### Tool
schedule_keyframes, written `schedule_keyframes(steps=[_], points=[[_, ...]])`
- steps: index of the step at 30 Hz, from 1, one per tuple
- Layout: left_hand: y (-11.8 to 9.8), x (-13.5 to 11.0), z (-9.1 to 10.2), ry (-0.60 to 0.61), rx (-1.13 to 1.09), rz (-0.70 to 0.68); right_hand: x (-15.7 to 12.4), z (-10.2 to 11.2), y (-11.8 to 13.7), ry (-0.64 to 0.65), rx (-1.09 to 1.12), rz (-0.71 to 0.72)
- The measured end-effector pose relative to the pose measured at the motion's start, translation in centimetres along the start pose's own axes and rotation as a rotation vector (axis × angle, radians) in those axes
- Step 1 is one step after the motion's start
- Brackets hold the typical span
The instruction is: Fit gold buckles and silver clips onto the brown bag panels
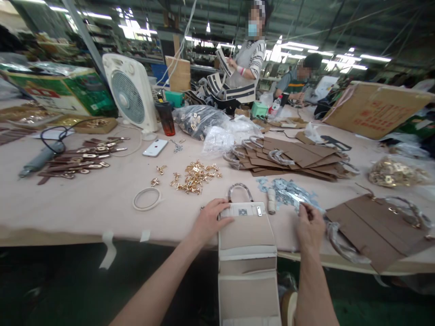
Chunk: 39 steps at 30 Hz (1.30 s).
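Head view, so where's the beige handbag (247, 231)?
– At the near edge of the bench (84, 199), hanging over it; the left hand (212, 219) lies flat on its top, grip apart.
– And the right hand (310, 228)?
– Fingertips curled into the silver plates (288, 192), just right of the bag; whether that grip has clamped one, I can't tell

Bare table (84, 199) left of bag (246, 231); clasps (195, 175) ahead, panels (377, 226) right
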<state>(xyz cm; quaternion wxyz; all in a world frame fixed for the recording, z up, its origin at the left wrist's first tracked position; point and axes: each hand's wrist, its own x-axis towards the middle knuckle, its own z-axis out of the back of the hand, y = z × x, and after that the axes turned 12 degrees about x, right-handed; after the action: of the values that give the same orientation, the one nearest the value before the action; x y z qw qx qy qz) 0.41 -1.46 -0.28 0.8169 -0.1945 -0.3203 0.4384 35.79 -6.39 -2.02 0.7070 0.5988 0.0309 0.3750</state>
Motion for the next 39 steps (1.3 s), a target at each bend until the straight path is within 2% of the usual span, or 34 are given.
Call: schedule_keyframes(steps=[4,7,9,14,19,27,32,39], points=[[0.3,-0.3,-0.1,-0.045,-0.014,0.004,-1.6,-1.0,2.1,-0.103,0.412,-0.104],[0.7,-0.5,-0.3,-0.068,-0.014,-0.029,-3.5,-2.2,4.7,-0.028,0.721,-0.158],[1.0,-0.6,-0.5,-0.067,0.003,-0.070,-4.8,-2.9,6.5,0.085,0.805,-0.201],[1.1,-0.4,-0.8,-0.088,0.040,-0.128,-7.4,-4.6,10.1,0.418,0.696,-0.208],[0.8,-0.2,-0.9,-0.105,0.050,-0.105,-8.9,-6.4,11.6,0.608,0.677,-0.202],[0.3,0.0,-1.0,-0.130,0.041,-0.083,-10.4,-8.0,12.2,0.735,0.636,-0.264],[0.3,0.0,-0.9,-0.115,0.000,-0.051,-10.6,-8.5,12.2,0.746,0.568,-0.276],[0.7,-0.1,-0.4,-0.023,-0.016,-0.033,-9.8,-8.6,11.5,0.730,0.546,-0.328]])
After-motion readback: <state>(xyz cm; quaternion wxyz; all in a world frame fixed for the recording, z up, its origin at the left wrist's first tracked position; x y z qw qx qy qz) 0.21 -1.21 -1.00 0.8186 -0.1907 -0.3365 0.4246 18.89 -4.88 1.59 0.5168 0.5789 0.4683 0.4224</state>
